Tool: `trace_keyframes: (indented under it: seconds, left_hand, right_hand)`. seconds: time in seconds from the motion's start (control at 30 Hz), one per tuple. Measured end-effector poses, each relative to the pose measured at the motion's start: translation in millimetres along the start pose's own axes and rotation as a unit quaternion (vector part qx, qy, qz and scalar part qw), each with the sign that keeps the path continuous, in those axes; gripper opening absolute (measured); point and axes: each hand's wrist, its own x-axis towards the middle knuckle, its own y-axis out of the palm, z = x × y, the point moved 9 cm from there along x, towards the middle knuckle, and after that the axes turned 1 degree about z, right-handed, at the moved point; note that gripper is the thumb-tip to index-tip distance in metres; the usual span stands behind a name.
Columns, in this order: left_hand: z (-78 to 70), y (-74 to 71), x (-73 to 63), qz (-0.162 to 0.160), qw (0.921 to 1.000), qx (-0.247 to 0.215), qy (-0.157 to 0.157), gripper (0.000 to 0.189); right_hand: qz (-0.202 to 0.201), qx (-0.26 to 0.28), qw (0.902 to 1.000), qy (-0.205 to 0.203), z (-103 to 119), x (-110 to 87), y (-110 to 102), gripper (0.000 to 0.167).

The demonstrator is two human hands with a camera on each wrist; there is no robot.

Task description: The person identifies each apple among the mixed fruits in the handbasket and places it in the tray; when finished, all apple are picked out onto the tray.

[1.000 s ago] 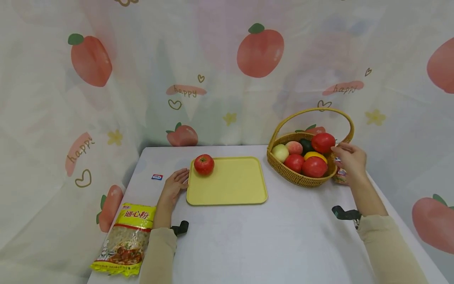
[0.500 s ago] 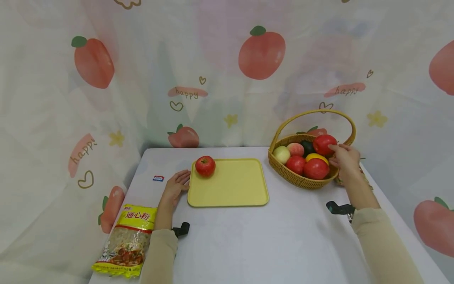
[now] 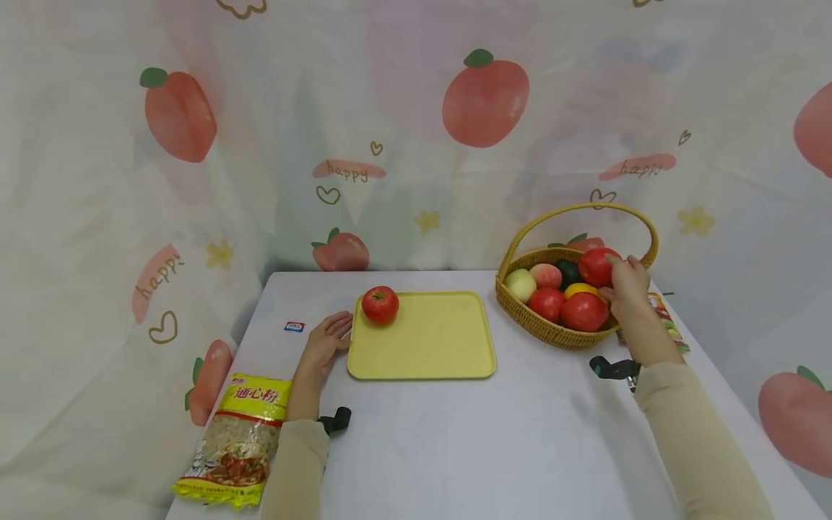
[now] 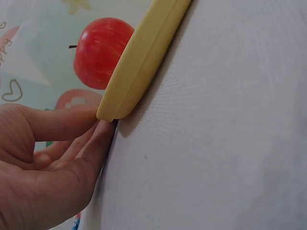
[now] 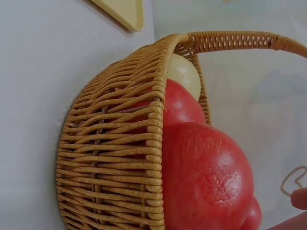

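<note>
My left hand (image 3: pixel 323 348) holds the left edge of a yellow tray (image 3: pixel 429 343), thumb over the rim (image 4: pixel 108 108) and fingers beneath it. A red apple (image 3: pixel 380 306) with a thin stem sits near the tray's back left corner. At the right, my right hand (image 3: pixel 632 290) reaches over the side of a wicker basket (image 3: pixel 552 334). Its fingertips overlap the right side of a red fruit (image 3: pixel 593 266) on top of the pile, the thumb lower and spread apart from them. Only fingertips (image 5: pixel 300 199) of this hand enter the right wrist view.
The basket's tall handle (image 3: pixel 578 207) arches over several fruits, including a pale round one (image 3: pixel 521 286), a pinkish one (image 3: pixel 546 275) and a large red one (image 3: pixel 583 312). A yellow noodle bag (image 3: pixel 237 440) lies at the front left. A colourful packet (image 3: pixel 669 321) lies behind the right wrist.
My right hand has moved left and inward to the red fruit at the basket's back right. The left hand stays at the tray's edge; the whole view has shifted slightly.
</note>
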Motion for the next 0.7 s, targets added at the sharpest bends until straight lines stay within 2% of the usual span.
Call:
trace_keyframes:
  seconds: [0.23, 0.5, 0.57, 0.7]
  left_hand:
    - [-1.0, 0.0, -0.5, -0.002, 0.9999, 0.011, 0.002, 0.072]
    - [1.3, 0.4, -0.6, 0.001, 0.9999, 0.010, 0.004, 0.073]
    - [2.3, -0.5, -0.1, -0.004, 0.9999, 0.011, 0.000, 0.073]
    - [2.1, -1.0, 1.4, -0.007, 0.9999, 0.013, 0.000, 0.072]
  right_hand:
    - [-0.005, 0.016, 0.9998, 0.007, 3, 8.9, 7, 0.080]
    - [0.030, -0.014, 0.9984, 0.045, 4, 15.3, 9, 0.089]
    - [0.041, 0.002, 0.9978, 0.052, 4, 16.4, 10, 0.088]
    - [0.066, 0.071, 0.9934, 0.062, 6, 17.1, 17, 0.084]
